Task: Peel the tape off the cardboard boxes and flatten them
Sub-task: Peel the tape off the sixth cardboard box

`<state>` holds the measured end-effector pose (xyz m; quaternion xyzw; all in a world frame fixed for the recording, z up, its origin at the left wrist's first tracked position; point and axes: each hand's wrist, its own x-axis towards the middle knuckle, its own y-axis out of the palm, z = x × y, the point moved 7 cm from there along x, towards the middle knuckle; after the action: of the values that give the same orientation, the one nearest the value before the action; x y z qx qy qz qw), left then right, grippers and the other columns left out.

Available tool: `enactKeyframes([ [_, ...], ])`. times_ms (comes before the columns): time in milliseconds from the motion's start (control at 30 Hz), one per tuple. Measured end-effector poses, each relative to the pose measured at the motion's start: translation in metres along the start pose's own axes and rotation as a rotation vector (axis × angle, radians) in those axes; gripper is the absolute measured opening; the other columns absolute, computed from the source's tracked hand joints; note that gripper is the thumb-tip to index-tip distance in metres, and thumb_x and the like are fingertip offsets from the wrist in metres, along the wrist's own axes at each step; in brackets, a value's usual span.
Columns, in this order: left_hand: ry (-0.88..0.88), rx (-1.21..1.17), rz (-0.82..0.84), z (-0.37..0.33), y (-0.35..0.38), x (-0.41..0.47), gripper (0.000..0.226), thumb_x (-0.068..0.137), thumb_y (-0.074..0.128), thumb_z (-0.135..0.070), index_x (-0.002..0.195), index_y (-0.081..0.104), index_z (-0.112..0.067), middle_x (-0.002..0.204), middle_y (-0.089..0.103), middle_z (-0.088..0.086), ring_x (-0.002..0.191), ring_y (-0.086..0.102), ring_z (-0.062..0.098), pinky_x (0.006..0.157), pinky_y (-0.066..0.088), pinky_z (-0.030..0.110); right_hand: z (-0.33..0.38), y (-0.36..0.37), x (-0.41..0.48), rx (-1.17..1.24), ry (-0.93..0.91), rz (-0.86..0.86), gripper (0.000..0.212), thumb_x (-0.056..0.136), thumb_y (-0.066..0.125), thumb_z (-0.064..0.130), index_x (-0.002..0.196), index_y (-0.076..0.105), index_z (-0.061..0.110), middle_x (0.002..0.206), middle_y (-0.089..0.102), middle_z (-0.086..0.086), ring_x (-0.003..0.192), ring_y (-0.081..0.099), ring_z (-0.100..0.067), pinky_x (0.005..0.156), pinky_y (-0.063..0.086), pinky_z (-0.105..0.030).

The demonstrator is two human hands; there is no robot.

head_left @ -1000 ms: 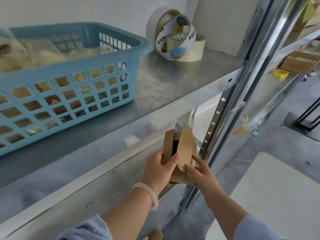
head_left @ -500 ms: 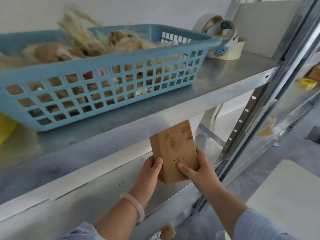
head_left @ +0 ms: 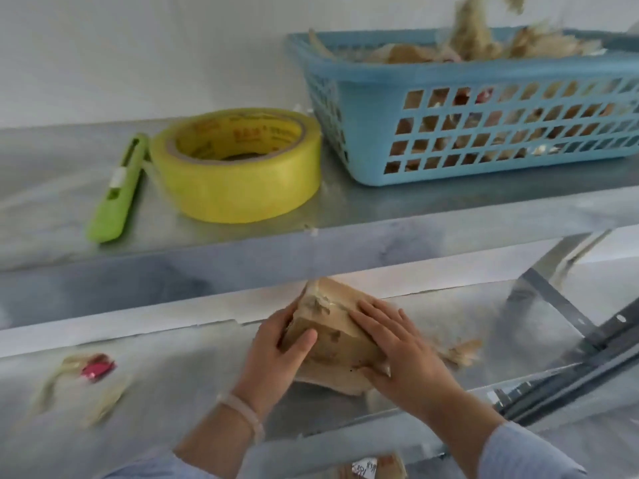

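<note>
The cardboard box (head_left: 335, 331) is on the lower shelf (head_left: 173, 382), a sheet of dull grey galvanised metal, tilted with one corner pointing up. It is small and brown. Its faces are scuffed, with torn, fuzzy patches of paper fibre and a pale strip of tape residue along the upper edge.

The left grip (head_left: 276, 357) holds the box's left side. The thumb lies across the near face and the fingers curl round behind it. A smooth, pale bangle (head_left: 242, 409) circles that wrist. The right grip (head_left: 404, 350) lies flat on the right face with its fingers straight and together, pressing on the card, and the thumb runs along the bottom edge.

Crumpled tan tape scraps (head_left: 461, 350) lie on the shelf just beyond the right grip. Well to the left there is a small red scrap (head_left: 97, 365) among pale strips, all of it blurred.

On the upper shelf (head_left: 380, 212) there is a wide yellow tape roll (head_left: 238, 174) lying flat. Just to its left is a slim lime-green plastic cutter (head_left: 116, 191). To its right stands a blue plastic basket (head_left: 484, 88) with gridded walls, heaped with wadded tape and card shreds (head_left: 473, 43).
</note>
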<state>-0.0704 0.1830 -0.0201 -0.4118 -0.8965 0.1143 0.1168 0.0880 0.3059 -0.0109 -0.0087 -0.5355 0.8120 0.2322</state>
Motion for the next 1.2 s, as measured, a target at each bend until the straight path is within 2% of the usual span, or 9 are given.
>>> enactKeyframes([
  [167,-0.118,0.012,0.011,0.044,-0.023,-0.021,0.013,0.088,0.062,-0.036,0.097,0.068,-0.044,0.098,0.072,-0.022,0.092,0.066,-0.001,0.073,0.048,0.009,0.022,0.035,0.016,-0.180,-0.115,0.134,0.079,0.079,0.065,0.040,0.150,0.030,0.038,0.158,0.024,0.010,0.147,0.015,-0.013,0.120,0.004,-0.036],
  [267,-0.199,0.068,0.074,0.064,-0.030,-0.029,0.022,0.086,0.064,-0.035,0.098,0.068,-0.053,0.099,0.071,-0.023,0.094,0.066,-0.002,0.082,0.051,0.018,0.032,0.040,0.023,-0.237,-0.174,0.101,0.073,0.070,0.074,0.035,0.138,0.049,0.034,0.147,0.046,0.005,0.138,0.041,-0.019,0.115,0.026,-0.047],
  [400,-0.185,0.135,0.089,0.063,-0.036,-0.034,0.019,0.076,0.060,-0.056,0.094,0.065,-0.061,0.091,0.069,-0.031,0.087,0.064,-0.010,0.072,0.045,0.005,0.037,0.037,0.033,-0.226,-0.152,0.001,0.055,0.062,0.077,0.049,0.112,0.065,0.030,0.123,0.063,0.004,0.117,0.059,-0.025,0.103,0.045,-0.046],
  [500,-0.218,0.098,-0.008,0.069,-0.043,-0.038,0.008,0.079,0.072,-0.041,0.084,0.071,-0.048,0.084,0.070,-0.029,0.081,0.066,-0.008,0.070,0.048,0.008,0.041,0.044,0.040,-0.309,-0.118,0.000,0.051,0.073,0.065,0.056,0.117,0.064,0.032,0.118,0.062,0.001,0.112,0.057,-0.027,0.100,0.043,-0.048],
  [633,-0.283,0.056,-0.107,0.081,-0.051,-0.042,0.013,0.080,0.078,-0.019,0.080,0.069,-0.029,0.077,0.072,-0.021,0.074,0.067,-0.004,0.064,0.049,0.010,0.043,0.059,0.039,-0.418,-0.136,0.072,0.057,0.081,0.055,0.055,0.137,0.052,0.040,0.137,0.054,-0.007,0.126,0.051,-0.031,0.102,0.038,-0.059],
  [733,-0.277,0.102,-0.126,0.080,-0.054,-0.040,0.012,0.079,0.078,-0.020,0.076,0.070,-0.028,0.072,0.070,-0.022,0.066,0.065,-0.005,0.060,0.045,0.007,0.042,0.061,0.040,-0.450,-0.136,0.118,0.061,0.082,0.056,0.060,0.139,0.049,0.041,0.147,0.047,-0.003,0.134,0.046,-0.028,0.105,0.035,-0.060],
  [967,-0.211,0.219,-0.140,0.070,-0.051,-0.035,0.018,0.081,0.075,-0.029,0.067,0.063,-0.028,0.062,0.064,-0.017,0.058,0.057,-0.001,0.055,0.041,0.010,0.052,0.064,0.053,-0.430,-0.044,0.129,0.059,0.085,0.044,0.067,0.137,0.051,0.040,0.139,0.053,-0.004,0.130,0.047,-0.031,0.103,0.033,-0.063],
  [1100,-0.356,-0.114,-0.173,0.083,-0.047,-0.039,0.016,0.080,0.078,-0.024,0.088,0.064,-0.026,0.080,0.070,0.000,0.079,0.070,0.022,0.078,0.059,0.041,0.054,0.062,0.048,-0.436,-0.076,0.098,0.058,0.087,0.043,0.065,0.138,0.052,0.039,0.138,0.055,-0.006,0.129,0.049,-0.032,0.102,0.035,-0.064],
  [1200,-0.380,-0.188,-0.066,0.084,-0.044,-0.037,0.012,0.084,0.073,-0.024,0.085,0.075,-0.036,0.084,0.074,0.000,0.085,0.071,0.023,0.083,0.058,0.045,0.052,0.062,0.046,-0.432,-0.083,0.106,0.057,0.088,0.042,0.065,0.138,0.051,0.040,0.139,0.054,-0.006,0.130,0.048,-0.032,0.102,0.035,-0.064],
])
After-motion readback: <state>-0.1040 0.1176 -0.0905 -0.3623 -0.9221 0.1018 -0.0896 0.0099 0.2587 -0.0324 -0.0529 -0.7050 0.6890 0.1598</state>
